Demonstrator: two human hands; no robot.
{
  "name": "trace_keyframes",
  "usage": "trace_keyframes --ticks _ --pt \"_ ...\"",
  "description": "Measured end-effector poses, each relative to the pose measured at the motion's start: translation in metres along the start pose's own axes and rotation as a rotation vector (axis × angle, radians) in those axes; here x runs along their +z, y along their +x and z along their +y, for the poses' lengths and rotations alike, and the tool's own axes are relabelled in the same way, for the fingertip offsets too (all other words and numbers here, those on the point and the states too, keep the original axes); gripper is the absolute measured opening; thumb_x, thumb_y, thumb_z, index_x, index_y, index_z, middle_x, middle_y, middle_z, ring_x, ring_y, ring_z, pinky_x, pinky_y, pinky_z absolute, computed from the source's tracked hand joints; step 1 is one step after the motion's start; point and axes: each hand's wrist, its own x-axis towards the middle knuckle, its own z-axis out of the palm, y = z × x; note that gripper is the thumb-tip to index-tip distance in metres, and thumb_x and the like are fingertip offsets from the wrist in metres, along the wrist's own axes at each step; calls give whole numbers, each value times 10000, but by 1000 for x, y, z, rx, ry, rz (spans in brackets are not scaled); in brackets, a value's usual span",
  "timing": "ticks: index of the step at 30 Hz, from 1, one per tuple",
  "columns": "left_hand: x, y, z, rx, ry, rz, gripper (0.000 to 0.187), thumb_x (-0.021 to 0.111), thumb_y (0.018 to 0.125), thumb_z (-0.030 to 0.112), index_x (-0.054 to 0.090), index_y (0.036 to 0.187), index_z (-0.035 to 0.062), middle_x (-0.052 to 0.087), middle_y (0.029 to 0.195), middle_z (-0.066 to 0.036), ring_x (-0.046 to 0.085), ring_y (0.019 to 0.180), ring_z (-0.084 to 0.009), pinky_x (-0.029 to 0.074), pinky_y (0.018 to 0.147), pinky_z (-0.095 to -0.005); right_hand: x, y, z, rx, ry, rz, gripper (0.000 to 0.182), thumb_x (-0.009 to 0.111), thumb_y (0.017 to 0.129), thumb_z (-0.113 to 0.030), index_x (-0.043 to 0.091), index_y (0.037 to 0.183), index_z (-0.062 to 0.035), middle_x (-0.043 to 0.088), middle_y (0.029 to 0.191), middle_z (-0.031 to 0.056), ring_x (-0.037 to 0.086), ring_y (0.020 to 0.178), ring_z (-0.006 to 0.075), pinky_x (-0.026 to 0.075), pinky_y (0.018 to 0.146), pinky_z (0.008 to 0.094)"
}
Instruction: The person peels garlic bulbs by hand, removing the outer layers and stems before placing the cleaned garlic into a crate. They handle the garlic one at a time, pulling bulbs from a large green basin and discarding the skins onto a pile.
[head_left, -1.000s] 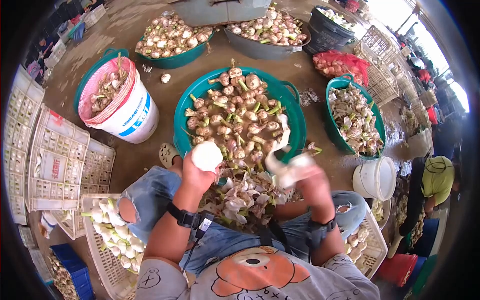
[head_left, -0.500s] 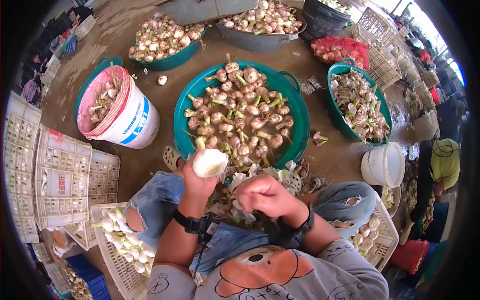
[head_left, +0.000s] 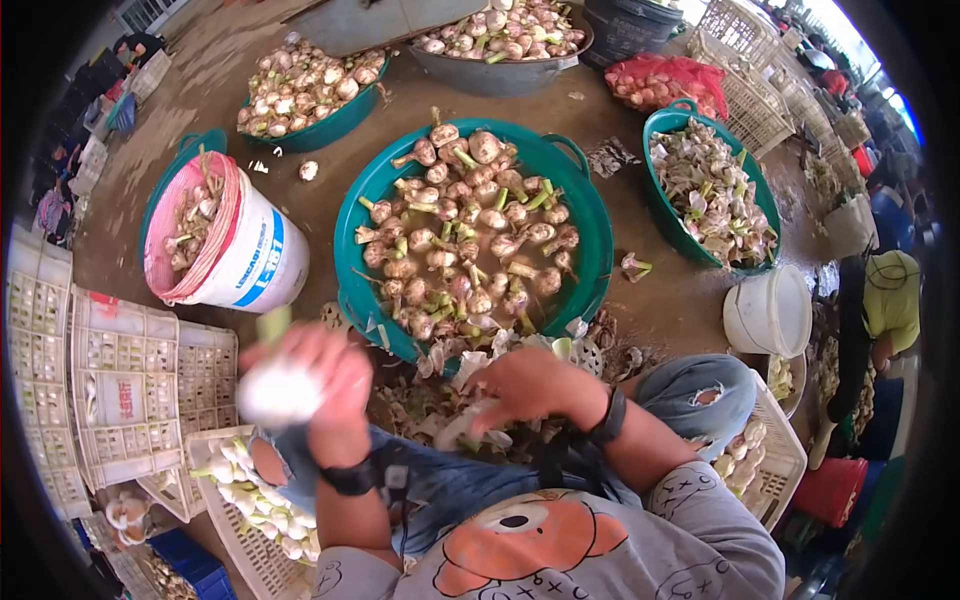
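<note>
Illumination: bright, diffuse daylight. The strongest source lies at the upper right, where the background is overexposed to near white. Shadows on the floor (head_left: 640,320) are soft and short. The wet floor shows mild sheen near the top of the frame. Optics: fisheye lens; straight edges bow outward, and a black circular vignette fills all four corners. Focus: central area is sharp. Motion blur smears the left hand (head_left: 310,385) and the white bulb (head_left: 280,392) it holds; the right hand (head_left: 535,385) is only slightly soft.
</note>
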Motion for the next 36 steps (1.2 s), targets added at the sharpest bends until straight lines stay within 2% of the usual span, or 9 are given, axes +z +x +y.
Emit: trace_keyframes --ticks 3,8,12,16,20,22,29,34,36 --pt "34 -4 29 -9 -269 -541 297 508 841 310 590 986 65 623 815 -69 574 574 -187 452 444 -246 9 33 93 449 -21 87 536 556 747 -547 644 946 -57 630 891 159 600 849 319 477 721 395" --pt "16 7 -1 36 232 21 741 354 784 685 469 1194 79 539 1041 -134 524 919 -261 442 728 -365 75 91 213 566 36 -43 480 520 796 -454 647 862 4 609 851 224 592 780 339 465 706 416" --pt "-33 5 -35 -305 885 555 589 325 883 541 540 1059 21 586 1015 -122 570 854 -214 462 682 -301 116 114 243 315 -124 -109 450 495 813 -431 644 886 -12 611 805 208 576 733 362 445 669 418" --pt "-57 -1 -71 -611 1065 1018 586 468 829 550 431 1196 95 490 1117 -76 540 793 -174 448 589 -274 55 79 147 541 478 124 359 429 874 -329 599 986 -33 588 699 161 568 623 251 447 615 366" --pt "-62 -4 -82 -762 993 949 515 526 815 506 477 1152 120 545 853 -14 514 611 -97 387 457 -221 38 41 43 -77 525 349 241 454 868 -217 589 873 -16 569 611 147 584 593 257 474 580 341" --pt "-59 -5 -77 -730 1030 753 376 567 820 401 550 1036 93 533 682 26 458 489 -55 306 383 -189 33 29 12 77 37 360 220 465 844 -203 554 766 -17 579 629 156 596 599 306 477 557 386" --pt "-56 -11 -78 -695 911 802 185 561 827 296 560 837 111 504 614 24 420 441 -63 235 352 -202 41 30 5 201 -98 375 230 493 822 -224 552 744 -16 577 640 194 590 612 324 468 556 385" --pt "-62 -11 -77 -667 798 775 215 600 800 315 568 855 110 520 600 14 419 419 -61 261 349 -192 59 37 35 288 820 386 189 516 802 -180 566 778 0 532 595 203 491 529 295 408 532 358" --pt "-62 -10 -75 -665 795 750 195 586 808 300 561 843 109 520 609 14 424 427 -64 270 352 -199 48 27 16 196 693 430 188 505 812 -178 565 786 -2 525 589 199 507 523 284 410 527 367"
